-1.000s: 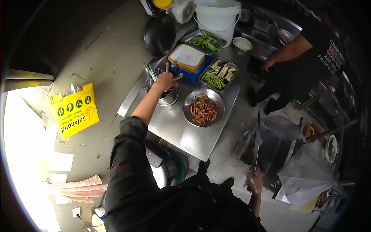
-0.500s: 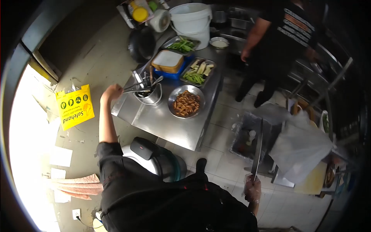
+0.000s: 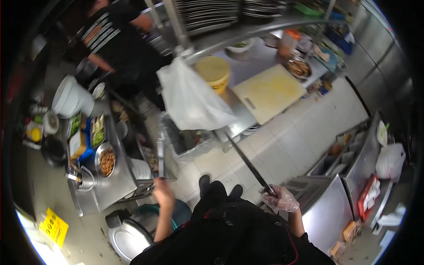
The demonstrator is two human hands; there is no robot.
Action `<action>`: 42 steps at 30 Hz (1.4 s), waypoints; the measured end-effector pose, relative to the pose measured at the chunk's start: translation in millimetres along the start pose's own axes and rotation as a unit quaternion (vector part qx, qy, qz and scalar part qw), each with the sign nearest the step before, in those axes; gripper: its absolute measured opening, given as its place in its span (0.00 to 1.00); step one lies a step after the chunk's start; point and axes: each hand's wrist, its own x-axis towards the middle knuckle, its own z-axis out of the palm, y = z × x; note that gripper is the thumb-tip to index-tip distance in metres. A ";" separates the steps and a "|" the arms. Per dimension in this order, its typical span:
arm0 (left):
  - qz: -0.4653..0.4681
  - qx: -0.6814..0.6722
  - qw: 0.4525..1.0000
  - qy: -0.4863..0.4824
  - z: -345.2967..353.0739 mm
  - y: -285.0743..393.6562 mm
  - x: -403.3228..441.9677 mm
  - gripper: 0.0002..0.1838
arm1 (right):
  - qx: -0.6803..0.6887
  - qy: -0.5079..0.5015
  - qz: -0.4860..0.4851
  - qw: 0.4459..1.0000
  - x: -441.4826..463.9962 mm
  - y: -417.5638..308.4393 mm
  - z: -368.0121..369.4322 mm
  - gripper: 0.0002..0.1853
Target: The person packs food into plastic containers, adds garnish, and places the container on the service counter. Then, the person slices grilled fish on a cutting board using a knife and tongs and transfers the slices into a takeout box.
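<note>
My left hand [image 3: 163, 192] is bare and closed on a long, pale metal utensil [image 3: 160, 157], which points up and away from me; its exact kind is blurred. A clear plastic glove covers my right hand [image 3: 281, 198], whose fingers wrap round the handle of a long knife [image 3: 248, 164]. The blade slants up and left, its far end near a white plastic bag [image 3: 187, 95]. Beyond the knife lies a yellowish cutting board [image 3: 269, 93] on a metal counter. Neither hand touches the counter.
Left: a metal table [image 3: 108, 194] holds a bowl of brown strips [image 3: 107, 161], vegetable trays and a utensil pot [image 3: 87, 179]. A lined bin [image 3: 170, 132] stands ahead. Another person [image 3: 126, 48] is at back left. Right: a metal unit [image 3: 329, 203].
The view has swung right toward the cutting board counter. My left hand has left the utensil pot's side with a utensil and is now before my body. My right hand still holds the knife.
</note>
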 end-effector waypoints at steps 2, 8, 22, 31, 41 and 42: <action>-0.019 0.133 0.979 -0.156 75.4 -18.8 -43.8 0.07 | 0.112 0.041 -0.004 0.993 -24.9 17.2 -25.9 0.12; 0.243 0.472 0.741 -0.411 254.6 -55.8 -79.6 0.12 | 0.140 0.287 -0.050 0.946 -25.8 35.9 -96.1 0.14; 0.107 0.447 0.771 -0.440 494.6 -155.3 -44.2 0.11 | 0.030 0.348 -0.012 0.937 63.8 -63.8 -329.4 0.14; 0.029 0.456 0.750 -0.478 616.3 -173.3 -23.3 0.15 | -0.029 0.365 -0.052 0.929 100.6 -96.9 -484.8 0.15; -0.269 0.366 0.807 -0.377 730.7 -210.2 -66.0 0.19 | -0.047 0.213 0.034 0.975 149.6 -139.3 -648.9 0.13; -0.278 0.373 0.807 -0.363 737.8 -214.6 -75.0 0.19 | -0.063 0.198 0.028 0.978 154.5 -140.8 -660.9 0.11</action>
